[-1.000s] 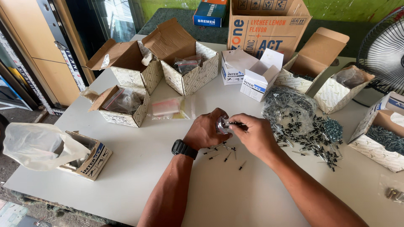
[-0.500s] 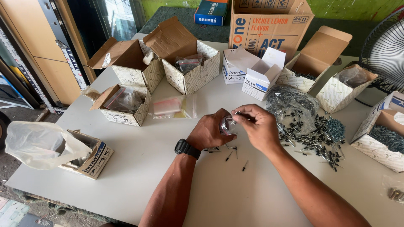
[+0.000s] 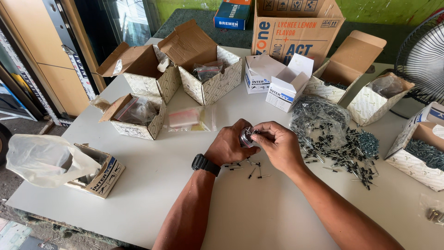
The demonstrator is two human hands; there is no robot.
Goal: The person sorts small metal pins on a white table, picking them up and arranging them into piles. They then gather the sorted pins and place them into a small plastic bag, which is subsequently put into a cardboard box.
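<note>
**Hands pinch a small metal part over the worktop**

Left hand (image 3: 230, 144), a black watch (image 3: 206, 164) on its wrist, is curled around a small round metal part (image 3: 245, 137), held just above the white worktop (image 3: 152, 185). The right hand (image 3: 277, 146) meets it, fingertips pinching at the top of the same part. A few loose dark pins (image 3: 252, 167) lie directly under both hands. Right of them spreads a heap of screws (image 3: 342, 143) beside a clear plastic bag (image 3: 317, 115). Open cardboard boxes (image 3: 212, 76) ring the far edge.
</note>
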